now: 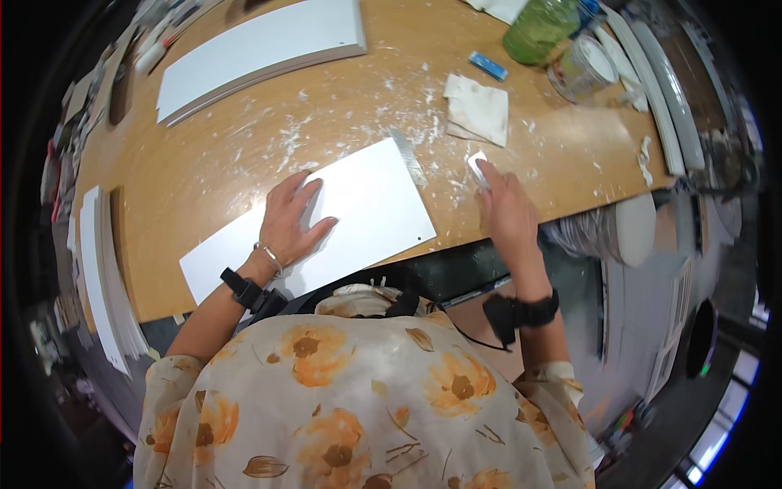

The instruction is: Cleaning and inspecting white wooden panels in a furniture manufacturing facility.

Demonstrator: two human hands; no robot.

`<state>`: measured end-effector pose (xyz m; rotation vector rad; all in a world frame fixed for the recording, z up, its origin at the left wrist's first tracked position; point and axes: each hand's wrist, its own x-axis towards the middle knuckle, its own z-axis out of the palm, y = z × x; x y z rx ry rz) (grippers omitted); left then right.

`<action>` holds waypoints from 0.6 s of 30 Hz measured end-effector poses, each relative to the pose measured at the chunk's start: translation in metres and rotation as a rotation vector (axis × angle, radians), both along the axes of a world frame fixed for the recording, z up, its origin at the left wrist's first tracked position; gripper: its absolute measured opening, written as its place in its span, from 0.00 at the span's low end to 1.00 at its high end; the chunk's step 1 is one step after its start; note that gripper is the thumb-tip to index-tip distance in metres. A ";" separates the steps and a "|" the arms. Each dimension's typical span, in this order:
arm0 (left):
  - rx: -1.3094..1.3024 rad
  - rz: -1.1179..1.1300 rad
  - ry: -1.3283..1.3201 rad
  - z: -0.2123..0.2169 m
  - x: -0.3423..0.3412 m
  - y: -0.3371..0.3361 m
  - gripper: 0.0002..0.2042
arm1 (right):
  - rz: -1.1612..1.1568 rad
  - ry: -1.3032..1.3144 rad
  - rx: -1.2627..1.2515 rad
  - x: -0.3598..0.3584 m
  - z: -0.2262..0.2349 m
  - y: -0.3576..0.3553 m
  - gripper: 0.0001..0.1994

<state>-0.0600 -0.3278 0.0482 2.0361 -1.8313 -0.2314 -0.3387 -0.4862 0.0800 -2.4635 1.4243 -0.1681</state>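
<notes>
A white rectangular board [366, 191] lies aslant on the wooden table, its lower edge near the table's front. My left hand [292, 213] rests on the board with fingers and thumb spread, holding nothing. To the right of the board, my right hand [507, 204] is closed around a small white object [477, 165]; the fingers cover most of it, so its kind is unclear. A narrow grey, ruler-like strip [411, 159] sticks out from beneath the board's right edge. Beyond my right hand lies a folded white cloth [476, 110].
White smears mark the tabletop [326, 122]. A stack of white boards [265, 53] lies far left; more boards [102, 277] stand at the left edge. At the far right are a blue packet [488, 67], a green bottle [539, 37], a tub [582, 69] and long white strips [652, 90].
</notes>
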 end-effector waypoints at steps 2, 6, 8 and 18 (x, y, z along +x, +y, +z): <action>-0.052 0.016 -0.004 -0.005 0.005 0.008 0.27 | 0.141 -0.064 -0.163 0.023 -0.010 -0.020 0.17; -0.159 0.123 0.017 -0.017 0.010 0.016 0.23 | 0.292 -0.205 -0.160 0.075 -0.020 -0.025 0.15; -0.143 0.245 -0.043 -0.016 0.017 0.047 0.23 | 0.331 -0.168 -0.037 0.086 -0.031 -0.026 0.15; -0.067 1.471 0.625 -0.022 0.040 0.242 0.21 | 0.342 0.086 -0.106 0.109 -0.026 -0.035 0.16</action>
